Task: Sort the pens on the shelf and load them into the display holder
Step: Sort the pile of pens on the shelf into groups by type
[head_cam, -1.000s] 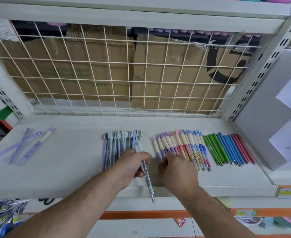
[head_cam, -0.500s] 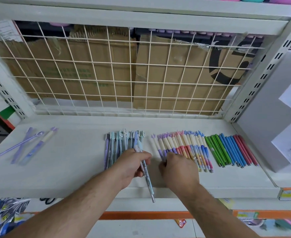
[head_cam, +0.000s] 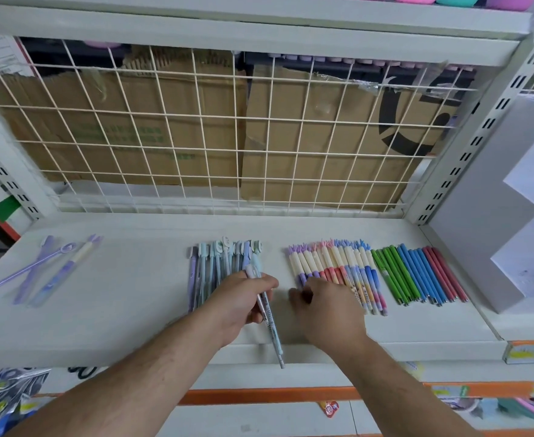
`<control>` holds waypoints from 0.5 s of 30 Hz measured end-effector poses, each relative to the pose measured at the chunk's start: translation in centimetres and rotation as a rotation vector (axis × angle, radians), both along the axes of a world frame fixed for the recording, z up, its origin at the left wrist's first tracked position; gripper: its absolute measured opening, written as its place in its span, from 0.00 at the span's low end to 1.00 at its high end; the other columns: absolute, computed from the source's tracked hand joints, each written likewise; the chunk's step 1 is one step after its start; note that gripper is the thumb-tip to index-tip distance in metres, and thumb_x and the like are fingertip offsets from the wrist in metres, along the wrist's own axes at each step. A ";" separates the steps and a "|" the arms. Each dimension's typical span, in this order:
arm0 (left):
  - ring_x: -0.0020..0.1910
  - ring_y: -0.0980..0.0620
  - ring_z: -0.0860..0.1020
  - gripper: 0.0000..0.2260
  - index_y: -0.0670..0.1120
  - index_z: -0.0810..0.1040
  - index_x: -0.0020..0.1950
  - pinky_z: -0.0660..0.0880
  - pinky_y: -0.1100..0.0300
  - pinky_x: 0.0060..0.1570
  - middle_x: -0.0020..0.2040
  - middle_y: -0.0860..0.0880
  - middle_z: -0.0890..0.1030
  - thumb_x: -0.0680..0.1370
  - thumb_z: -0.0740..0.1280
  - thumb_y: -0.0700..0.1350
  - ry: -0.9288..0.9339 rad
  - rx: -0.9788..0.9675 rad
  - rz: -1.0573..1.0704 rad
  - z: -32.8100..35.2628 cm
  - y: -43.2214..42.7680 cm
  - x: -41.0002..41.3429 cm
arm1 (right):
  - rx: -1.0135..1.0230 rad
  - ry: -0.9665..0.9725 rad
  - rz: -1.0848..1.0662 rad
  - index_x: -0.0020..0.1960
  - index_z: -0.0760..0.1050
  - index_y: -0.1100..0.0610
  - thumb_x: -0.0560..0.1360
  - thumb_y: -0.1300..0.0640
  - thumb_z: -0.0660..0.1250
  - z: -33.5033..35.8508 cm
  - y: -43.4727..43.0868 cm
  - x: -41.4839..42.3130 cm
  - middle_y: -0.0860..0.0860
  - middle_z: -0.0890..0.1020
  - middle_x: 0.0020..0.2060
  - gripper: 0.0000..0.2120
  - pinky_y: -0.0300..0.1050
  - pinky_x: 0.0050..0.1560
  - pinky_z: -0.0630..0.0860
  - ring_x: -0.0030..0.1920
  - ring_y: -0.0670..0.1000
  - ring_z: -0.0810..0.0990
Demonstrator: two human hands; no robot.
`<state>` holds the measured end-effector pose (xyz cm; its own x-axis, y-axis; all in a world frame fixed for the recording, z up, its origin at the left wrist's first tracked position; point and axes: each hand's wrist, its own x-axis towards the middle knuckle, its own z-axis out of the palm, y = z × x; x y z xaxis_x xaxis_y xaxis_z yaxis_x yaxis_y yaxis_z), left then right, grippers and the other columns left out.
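A pale blue pen (head_cam: 273, 337) is pinched between the curled thumb and fingers of the left hand (head_cam: 240, 305), its tip pointed down past the front edge of the shelf (head_cam: 117, 310). The fingers of the right hand (head_cam: 330, 310) are curled over the near ends of the cream-barrelled pens (head_cam: 331, 263); whether any is gripped cannot be told. Behind the left hand a row of blue and lilac pens (head_cam: 212, 266) is laid. Rightward, green, blue and red pens (head_cam: 417, 272) are ranged side by side. Three lilac pens (head_cam: 37, 265) are scattered far left, and a grey stepped stand (head_cam: 480, 216) is set at the right end.
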<state>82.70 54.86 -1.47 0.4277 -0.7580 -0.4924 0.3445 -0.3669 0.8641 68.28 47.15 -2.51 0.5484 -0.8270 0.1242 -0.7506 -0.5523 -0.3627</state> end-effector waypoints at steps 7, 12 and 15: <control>0.29 0.50 0.74 0.05 0.44 0.80 0.45 0.68 0.60 0.29 0.32 0.50 0.75 0.79 0.70 0.45 0.002 -0.081 0.020 -0.2 0.1 0.8 | 0.771 -0.351 0.250 0.45 0.80 0.62 0.75 0.48 0.74 1.5 2.0 0.8 0.58 0.84 0.36 0.16 0.44 0.35 0.74 0.30 0.46 0.76; 0.35 0.46 0.77 0.02 0.41 0.80 0.49 0.72 0.58 0.31 0.38 0.44 0.79 0.77 0.70 0.37 -0.013 -0.142 0.005 -0.3 1.4 2.0 | 0.810 -0.443 0.175 0.41 0.75 0.65 0.74 0.52 0.77 1.8 2.8 2.2 0.58 0.78 0.29 0.18 0.44 0.29 0.70 0.27 0.49 0.73; 0.35 0.48 0.81 0.05 0.39 0.80 0.48 0.75 0.58 0.31 0.40 0.42 0.83 0.75 0.70 0.31 -0.029 -0.176 0.062 -0.1 2.1 3.3 | 0.792 -0.437 0.136 0.37 0.72 0.59 0.72 0.53 0.79 1.7 3.1 3.6 0.51 0.73 0.26 0.17 0.41 0.27 0.66 0.24 0.48 0.69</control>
